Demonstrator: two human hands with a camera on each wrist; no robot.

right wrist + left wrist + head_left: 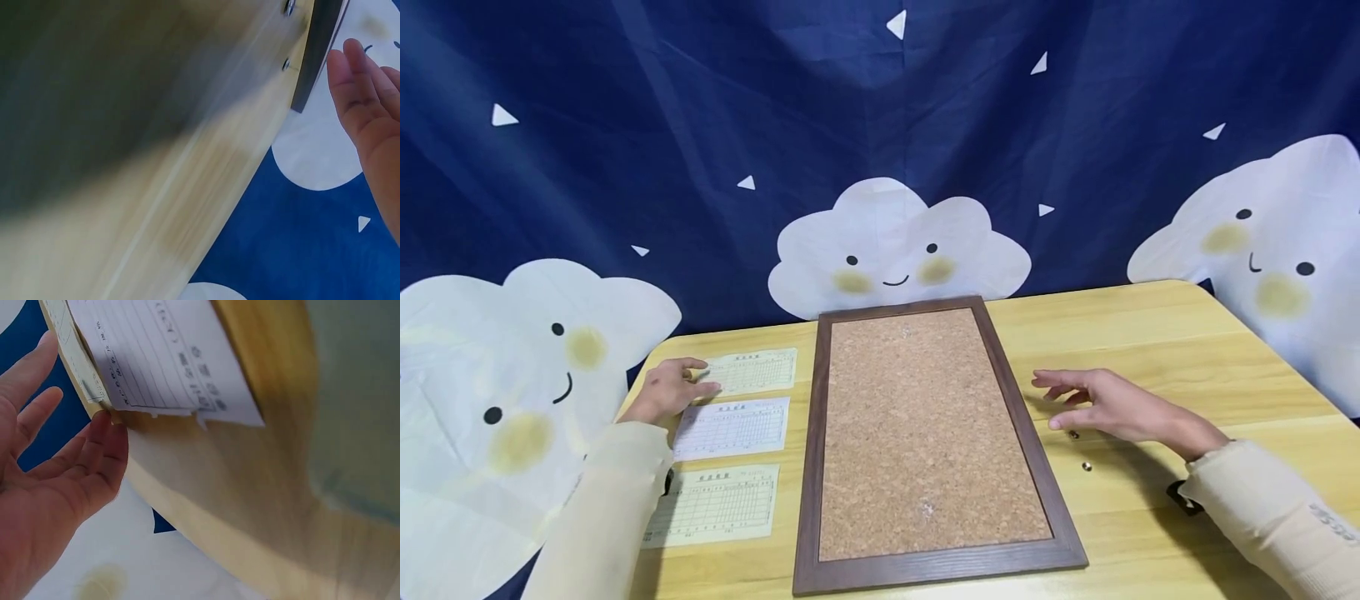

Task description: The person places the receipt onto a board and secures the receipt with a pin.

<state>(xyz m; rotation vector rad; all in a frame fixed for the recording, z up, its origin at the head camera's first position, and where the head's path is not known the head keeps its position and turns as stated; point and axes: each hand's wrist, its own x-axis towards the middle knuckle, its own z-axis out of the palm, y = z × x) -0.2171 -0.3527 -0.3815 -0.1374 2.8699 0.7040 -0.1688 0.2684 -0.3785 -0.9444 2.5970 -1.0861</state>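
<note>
Three printed paper slips lie in a column on the table's left side: a pale green top slip (756, 372), a whitish middle slip (741, 427) and a pale green bottom slip (730, 504). My left hand (662, 390) is at the left end of the top slip, fingers spread apart and fingertips right at its edge. In the left wrist view, the left hand (69, 475) shows loosely bent fingers beside the slips. My right hand (1108, 406) hovers right of a framed cork board (925, 433), fingers relaxed. Two small metal thumbtacks (1086, 467) lie below it.
The cork board's dark wooden frame (940, 568) stands between the slips and the thumbtacks. Behind the wooden table (1105, 325) hangs a blue curtain (820, 100) with white clouds. Black straps (1183, 497) show at the sleeves.
</note>
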